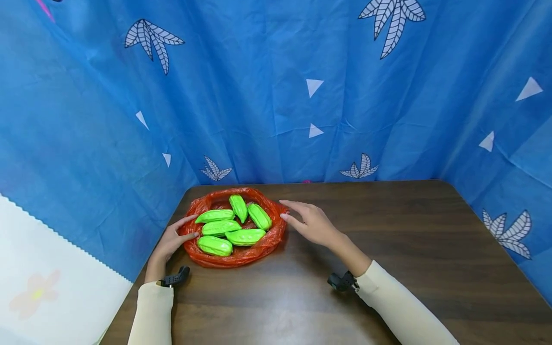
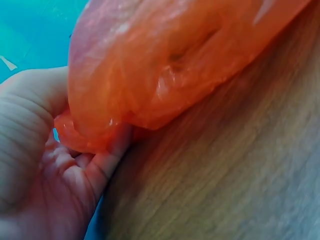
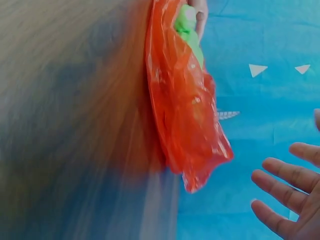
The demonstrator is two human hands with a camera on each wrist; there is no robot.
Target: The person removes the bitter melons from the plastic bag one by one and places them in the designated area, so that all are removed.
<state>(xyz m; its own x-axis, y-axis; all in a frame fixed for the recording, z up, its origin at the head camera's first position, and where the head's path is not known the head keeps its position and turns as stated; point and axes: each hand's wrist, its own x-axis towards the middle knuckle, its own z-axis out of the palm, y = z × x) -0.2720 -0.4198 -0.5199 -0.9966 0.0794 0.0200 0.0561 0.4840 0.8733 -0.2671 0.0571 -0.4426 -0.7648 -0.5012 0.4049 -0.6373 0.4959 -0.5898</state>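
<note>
A red plastic bag (image 1: pixel 252 256) lies on the left part of the table with its mouth spread wide. Inside rest several bright green, oblong, ridged pieces (image 1: pixel 245 237) that look like fruits or vegetables. At the bag's left rim, my left hand (image 1: pixel 169 243) holds the edge; in the left wrist view the red film (image 2: pixel 165 75) lies between thumb and fingers, hiding some fingertips. Just off the right rim is my right hand (image 1: pixel 314 224), its fingers extended and spread. The right wrist view shows a gap between those fingers (image 3: pixel 285 192) and the bag.
The dark brown wooden table (image 1: pixel 388 230) extends to the right of the bag. A blue curtain (image 1: pixel 276 96) with white leaf prints hangs behind and on both sides. A white cloth panel (image 1: pixel 47 273) is at the lower left. Each wrist wears a small black camera (image 1: pixel 342 281).
</note>
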